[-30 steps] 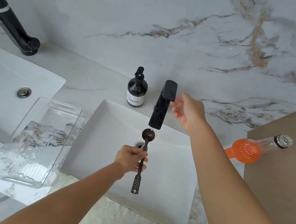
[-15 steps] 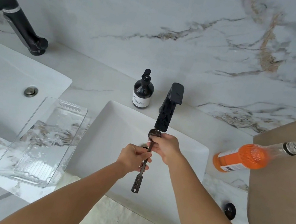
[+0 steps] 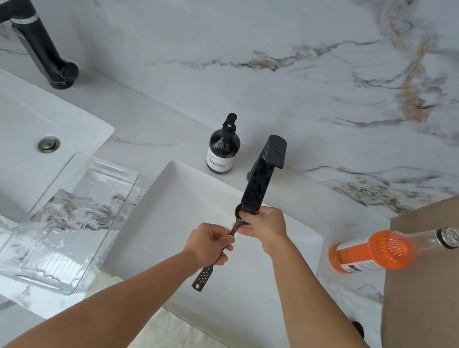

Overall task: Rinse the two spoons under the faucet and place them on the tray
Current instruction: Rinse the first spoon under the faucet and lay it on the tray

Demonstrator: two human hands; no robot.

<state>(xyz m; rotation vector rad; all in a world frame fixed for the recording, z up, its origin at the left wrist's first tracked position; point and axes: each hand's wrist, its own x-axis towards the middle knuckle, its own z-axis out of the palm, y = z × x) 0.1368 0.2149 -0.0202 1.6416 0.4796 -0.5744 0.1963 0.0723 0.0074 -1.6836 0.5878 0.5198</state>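
Both arms reach forward: left hand (image 3: pixel 209 242) grips the spoon (image 3: pixel 214 257) handle, right hand (image 3: pixel 264 227) apparently cups its bowl under the faucet (image 3: pixel 261 176).

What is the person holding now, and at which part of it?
A dark spoon: the left hand grips the middle of its handle, and the right hand closes around its bowl, under the black faucet.

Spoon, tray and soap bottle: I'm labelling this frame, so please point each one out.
spoon (image 3: pixel 203 278), head view, on its perforated handle end below the left hand.
tray (image 3: pixel 112 168), head view, on its far rim by the handle slot.
soap bottle (image 3: pixel 221 159), head view, on its white label.
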